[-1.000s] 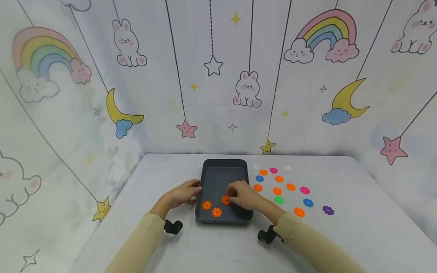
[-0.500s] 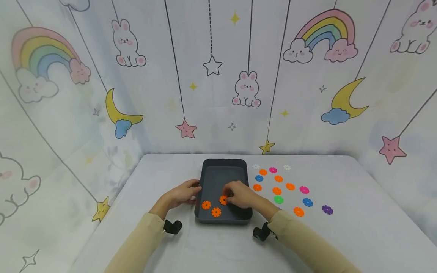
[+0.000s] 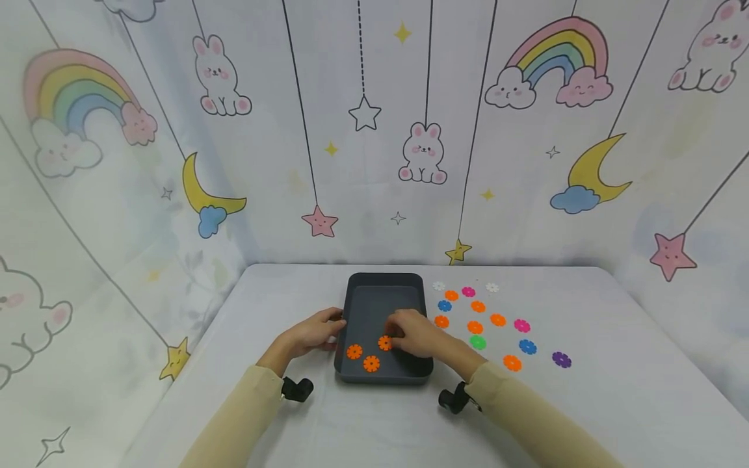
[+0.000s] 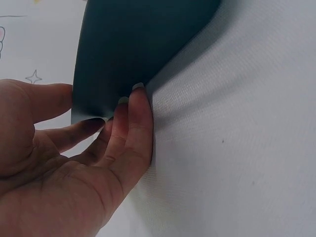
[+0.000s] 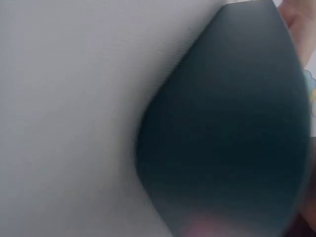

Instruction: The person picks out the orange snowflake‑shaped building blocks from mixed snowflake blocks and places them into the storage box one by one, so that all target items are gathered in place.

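Observation:
My left hand (image 3: 316, 330) grips the left side of a dark grey rectangular tray (image 3: 374, 296); in the left wrist view the thumb is at the rim and the fingers curl against the tray's outer wall (image 4: 133, 44). Inside the tray, toward its front, my right hand (image 3: 415, 333) pinches an orange notched plastic disc (image 3: 384, 342), partly hidden by the fingertips. Two more orange discs lie flat in the tray's front left, a left one (image 3: 354, 351) and a nearer one (image 3: 371, 363). The right wrist view shows mostly the tray's outer wall (image 5: 222, 108).
Right of the tray, several loose discs lie scattered on the white table (image 3: 585, 416). Among them are orange discs, a green disc (image 3: 478, 342), a purple disc (image 3: 562, 359), a blue disc (image 3: 528, 347) and a pink disc (image 3: 522, 325). A patterned curtain (image 3: 374, 169) hangs behind.
My right hand, with the orange disc, shifted slightly left within the tray, then a little back to the right. The left hand stays on the tray's side.

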### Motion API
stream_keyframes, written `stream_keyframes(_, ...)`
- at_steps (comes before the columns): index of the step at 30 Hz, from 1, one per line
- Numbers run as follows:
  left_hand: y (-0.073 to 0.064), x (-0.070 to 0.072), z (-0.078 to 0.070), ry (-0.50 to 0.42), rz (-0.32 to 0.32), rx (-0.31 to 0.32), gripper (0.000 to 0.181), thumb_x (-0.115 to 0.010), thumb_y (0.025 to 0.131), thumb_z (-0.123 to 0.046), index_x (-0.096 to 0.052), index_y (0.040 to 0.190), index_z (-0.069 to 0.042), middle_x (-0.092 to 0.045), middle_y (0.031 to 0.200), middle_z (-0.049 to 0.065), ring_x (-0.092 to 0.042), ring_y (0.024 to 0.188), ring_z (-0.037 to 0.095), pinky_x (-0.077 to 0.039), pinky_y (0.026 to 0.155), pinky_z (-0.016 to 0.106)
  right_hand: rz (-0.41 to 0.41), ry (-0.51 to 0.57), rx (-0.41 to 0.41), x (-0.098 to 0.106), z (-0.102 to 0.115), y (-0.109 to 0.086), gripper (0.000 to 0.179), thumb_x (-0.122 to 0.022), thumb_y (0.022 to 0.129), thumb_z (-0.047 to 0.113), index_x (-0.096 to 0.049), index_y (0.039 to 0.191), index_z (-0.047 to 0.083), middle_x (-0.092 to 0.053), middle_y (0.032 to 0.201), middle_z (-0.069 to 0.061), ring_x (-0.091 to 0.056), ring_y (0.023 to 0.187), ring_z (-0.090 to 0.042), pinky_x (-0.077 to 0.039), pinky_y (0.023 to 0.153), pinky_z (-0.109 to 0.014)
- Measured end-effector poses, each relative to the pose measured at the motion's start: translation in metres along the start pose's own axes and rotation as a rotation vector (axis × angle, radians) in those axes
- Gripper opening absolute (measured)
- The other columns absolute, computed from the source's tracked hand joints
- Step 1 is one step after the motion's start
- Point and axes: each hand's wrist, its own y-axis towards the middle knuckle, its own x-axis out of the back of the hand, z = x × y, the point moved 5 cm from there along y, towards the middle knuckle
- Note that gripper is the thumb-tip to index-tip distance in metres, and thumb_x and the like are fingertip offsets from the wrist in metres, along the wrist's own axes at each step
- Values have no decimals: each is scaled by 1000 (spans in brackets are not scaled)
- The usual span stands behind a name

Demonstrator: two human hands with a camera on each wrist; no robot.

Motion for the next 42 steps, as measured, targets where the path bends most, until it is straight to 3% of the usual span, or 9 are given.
stream_keyframes(9,2,0,1,7,8,7,49,-46,110,-19,-38,154,-1,-48,150,22,-56,127,33,-56,98,47,-45,-2,19,32,-6,-35,23,-77,92,12,-71,113,3,-66,103,-5,-61,90,-21,-56,78,-31)
stream_keyframes(14,1,0,0,10,5,7,49,-47,110,-19,-38,154,-1,-48,150,22,-56,126,33,-56,98,47,-83,28,30,54,-16,-59,22,-75,94,12,-70,114,4,-68,106,-5,-62,96,-22,-58,84,-38)
stream_keyframes(27,1,0,1,11,0,-1,50,-47,110,-19,-37,155,0,-49,149,21,-58,125,32,-56,98,47,-197,-12,-68,109,-79,-117,21,-75,93,11,-70,113,4,-70,104,-7,-63,95,-20,-59,87,-48)
stream_keyframes(36,4,1,3,-7,20,-6,50,-47,110,-19,-36,156,-1,-47,151,22,-56,128,33,-56,99,47,-204,19,-173,115,-138,-127,27,-73,95,12,-67,118,-3,-69,110,-18,-64,102,-34,-56,93,-56)
stream_keyframes(42,4,1,3,-10,21,0,51,-46,110,-19,-35,156,-1,-46,152,22,-56,129,33,-55,99,47,-179,40,-245,110,-163,-129,32,-72,97,15,-65,121,-5,-68,114,-20,-62,108,-39,-53,97,-59)
